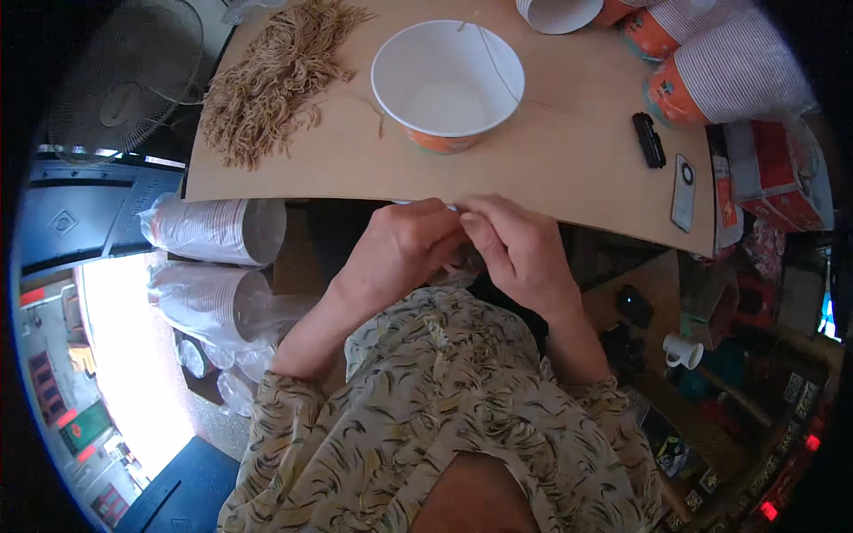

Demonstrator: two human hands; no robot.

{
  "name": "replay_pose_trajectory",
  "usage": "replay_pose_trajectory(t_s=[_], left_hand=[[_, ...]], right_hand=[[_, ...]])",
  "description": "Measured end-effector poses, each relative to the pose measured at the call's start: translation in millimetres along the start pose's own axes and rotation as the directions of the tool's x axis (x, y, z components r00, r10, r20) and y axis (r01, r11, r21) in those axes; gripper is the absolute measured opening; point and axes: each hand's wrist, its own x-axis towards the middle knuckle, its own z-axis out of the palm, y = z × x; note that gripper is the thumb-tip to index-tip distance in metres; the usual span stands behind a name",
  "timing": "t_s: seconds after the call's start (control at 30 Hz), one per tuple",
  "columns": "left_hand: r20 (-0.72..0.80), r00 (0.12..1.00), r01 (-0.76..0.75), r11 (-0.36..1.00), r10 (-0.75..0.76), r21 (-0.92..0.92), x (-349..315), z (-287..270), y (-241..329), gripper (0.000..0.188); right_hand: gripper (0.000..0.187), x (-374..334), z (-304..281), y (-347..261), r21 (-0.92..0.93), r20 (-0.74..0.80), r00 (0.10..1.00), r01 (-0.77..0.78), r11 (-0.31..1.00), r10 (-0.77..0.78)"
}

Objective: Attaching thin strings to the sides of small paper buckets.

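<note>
I take the white paper bowl (447, 82) on the tan tabletop (569, 169) as my landmark. A thin pale string (494, 60) lies across the bowl's rim, its long axis running from the far rim, where a short end pokes up, down toward the person and slightly to their right, curving over the near right wall; I lose sight of it below the bowl, so I cannot tell whether it reaches the hands. Below the bowl, at the near edge of the table, both hands meet. The left hand (400, 253) has its fingers curled in, thumb and forefinger pressed together at the tip on something small and pale that I cannot make out. The right hand (520, 249) mirrors it, fingers bunched and pinching at the same spot, so the fingertips of both hands touch. To the bowl's left lies a loose heap of tan, fibrous cut strings (271, 80), rough and tangled. To the bowl's right lie stacks of striped paper cups (733, 67) on their sides, orange at the base, and a small black oblong device (649, 139). Below the table's left end, under the bowl's level, more cup stacks in clear plastic sleeves (213, 231) lie sideways.
</note>
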Motion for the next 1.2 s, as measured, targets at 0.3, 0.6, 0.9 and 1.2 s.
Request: replay_pose_trajectory(t_s=[0.3, 0.6, 0.9, 1.2], left_hand=[[-0.031, 0.998, 0.051, 0.996, -0.053, -0.073, -1, -16, -3, 0.014], [0.002, 1.0, 0.027, 0.969, -0.028, -0.246, -8, -13, -8, 0.008], [0.191, 0.957, 0.274, 0.896, -0.218, -0.35, -6, -16, -7, 0.016], [-0.162, 0.931, -0.181, 0.8, 0.326, 0.571, 52, -48, -27, 0.025]], right_hand=[[0.014, -7, -7, -4, 0.189, 0.134, 0.983, -0.15, 0.971, 0.125], [0.008, -13, -12, 2, 0.313, 0.156, 0.976, -0.197, 0.929, 0.154], [0.007, -15, -9, 4, 0.413, 0.105, 0.966, -0.258, 0.874, 0.236], [0.007, -16, 12, 21, 0.508, -0.279, 0.891, -0.178, 0.843, 0.357]])
